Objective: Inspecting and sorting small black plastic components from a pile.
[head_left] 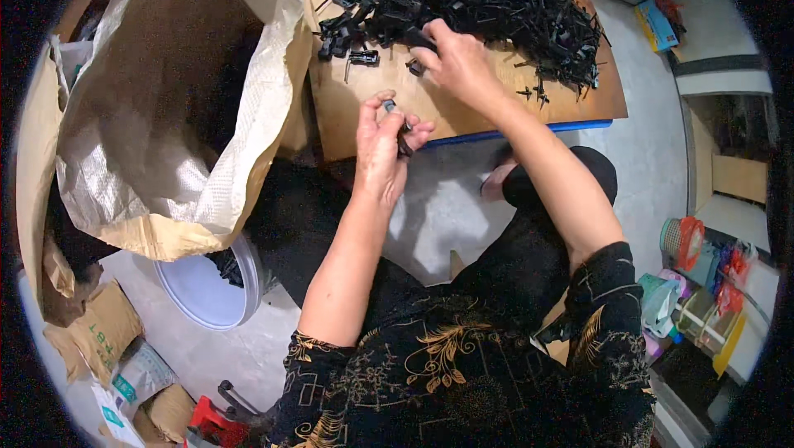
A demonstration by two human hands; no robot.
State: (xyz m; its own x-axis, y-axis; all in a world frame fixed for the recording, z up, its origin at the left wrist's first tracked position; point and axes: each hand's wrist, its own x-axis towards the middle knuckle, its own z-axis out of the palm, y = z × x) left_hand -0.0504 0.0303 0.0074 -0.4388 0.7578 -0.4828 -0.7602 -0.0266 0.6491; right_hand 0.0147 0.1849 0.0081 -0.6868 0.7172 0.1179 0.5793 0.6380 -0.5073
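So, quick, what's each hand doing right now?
Left hand: closed, holding a small dark part.
Right hand: fingers bent at a black piece by the pile; whether gripped, can't tell.

The view looked from head height, through the left one of two wide fisheye cameras, steeply down over the shirt [467, 357] and forward to the table [343, 113], rather near, with the left hand [386, 138] and the right hand [461, 63] in its upper middle part.
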